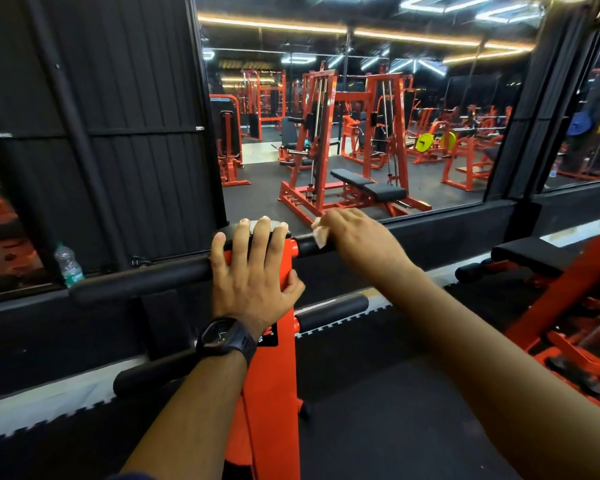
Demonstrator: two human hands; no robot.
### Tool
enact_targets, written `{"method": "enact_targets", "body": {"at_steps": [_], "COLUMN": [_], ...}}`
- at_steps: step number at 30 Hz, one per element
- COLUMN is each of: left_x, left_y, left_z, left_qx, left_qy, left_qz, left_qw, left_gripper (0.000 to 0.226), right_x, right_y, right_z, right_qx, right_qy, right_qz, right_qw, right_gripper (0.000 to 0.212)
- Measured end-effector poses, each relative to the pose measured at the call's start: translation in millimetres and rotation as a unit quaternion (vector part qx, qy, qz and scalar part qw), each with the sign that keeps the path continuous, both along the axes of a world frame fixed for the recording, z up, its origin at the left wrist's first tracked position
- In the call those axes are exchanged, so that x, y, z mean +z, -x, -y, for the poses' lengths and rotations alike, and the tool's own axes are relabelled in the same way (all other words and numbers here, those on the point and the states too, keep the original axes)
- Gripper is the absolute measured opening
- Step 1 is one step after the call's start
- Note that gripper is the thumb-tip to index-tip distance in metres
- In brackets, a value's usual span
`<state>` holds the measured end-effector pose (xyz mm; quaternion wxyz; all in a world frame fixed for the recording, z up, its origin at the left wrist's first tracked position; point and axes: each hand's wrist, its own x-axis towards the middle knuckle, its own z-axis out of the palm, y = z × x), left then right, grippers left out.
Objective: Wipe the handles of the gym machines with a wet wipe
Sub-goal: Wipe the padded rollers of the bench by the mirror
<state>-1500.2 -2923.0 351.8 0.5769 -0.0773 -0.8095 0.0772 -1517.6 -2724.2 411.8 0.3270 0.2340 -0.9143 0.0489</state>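
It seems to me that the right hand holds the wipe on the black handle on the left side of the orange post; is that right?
Not quite: in the head view the right hand holds the wipe on the black handle on the right side of the orange post.

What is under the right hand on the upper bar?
A white wet wipe lies under the right hand, against the black padded handle. Only its crumpled edge shows; the hand covers the rest and that stretch of handle.
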Motion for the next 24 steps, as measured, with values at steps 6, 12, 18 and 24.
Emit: {"method": "enact_targets", "body": {"at_steps": [6, 12, 18, 24], "left_x": [-1, 0, 0, 0], "left_y": [0, 0, 0, 0], "left_z": [0, 1, 2, 2], "left_qx": [-0.003, -0.002, -0.002, -0.003], "left_qy": [-0.003, 0.001, 0.003, 0.001], "left_qz": [-0.002, 0.000, 0.007, 0.010], "left_qw": [1.000, 1.000, 1.000, 1.000], "left_gripper": [0.068, 0.067, 0.068, 0.068], "right_x": [2, 12, 8, 4], "right_y": [2, 1, -12, -9], "right_z": [6, -3, 13, -5], "right_qx": [0.015, -0.023, -0.009, -0.070], "right_qy": [-0.055, 0.085, 0.040, 0.002], "right_qz": [-0.026, 0.072, 0.048, 0.035], "right_qw": [0.998, 0.993, 0.998, 0.997], "right_gripper": [0.058, 0.040, 0.047, 0.063]}}
